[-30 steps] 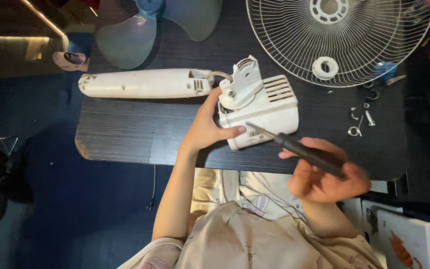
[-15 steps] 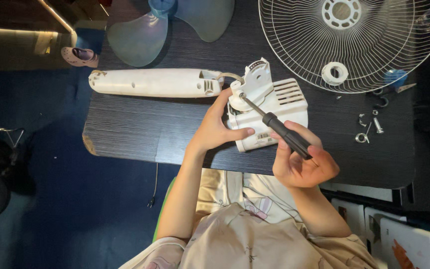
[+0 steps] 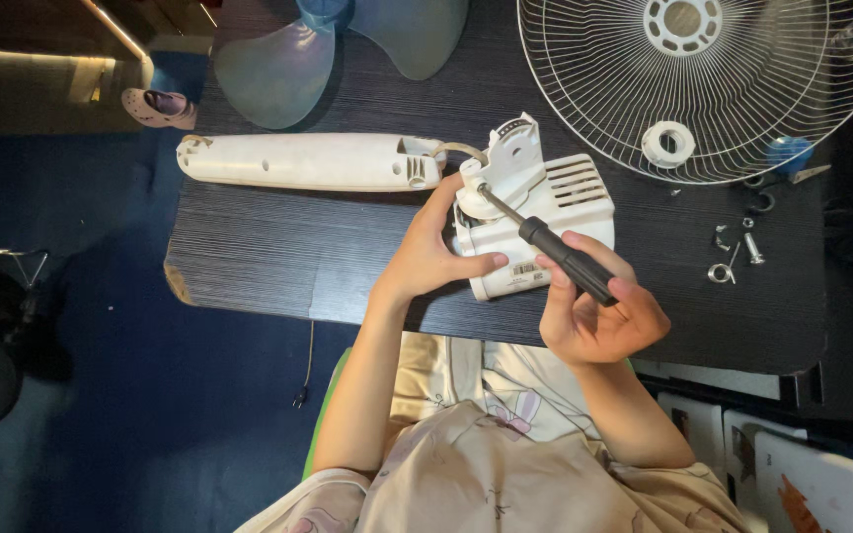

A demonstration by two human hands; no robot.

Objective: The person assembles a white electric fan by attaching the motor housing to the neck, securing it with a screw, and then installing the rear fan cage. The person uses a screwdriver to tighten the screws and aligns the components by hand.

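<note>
Far left, floor: I log a pale pink clog (image 3: 155, 107) beside the dark wood-grain desk (image 3: 249, 266).
Top left, desk: translucent blue plastic fan blades (image 3: 278, 74), lying flat.
Below them: long cream plastic neck cover (image 3: 308, 162), lying lengthwise, its right end just beside the housing.
Left hand (image 3: 426, 259): grip pressed around the left side of the white plastic fan motor housing (image 3: 555, 212), thumb along its lower edge, steadying it on the desk.
Right hand (image 3: 599, 321): grip closed on the black handle of the screwdriver (image 3: 565, 259); the metal shaft slants up-left, tip set on the rounded top of the housing.
Step in hand, as I judge it: working a screw on the housing top.
Next move calls for: keeping the tip seated and square while the handle turns, left hand holding firm.
Top right: round white wire fan guard (image 3: 713, 84) with a white plastic ring nut (image 3: 667, 143) lying on it.
Far right: loose metal screws and washers (image 3: 733, 252), well apart from both hands.
</note>
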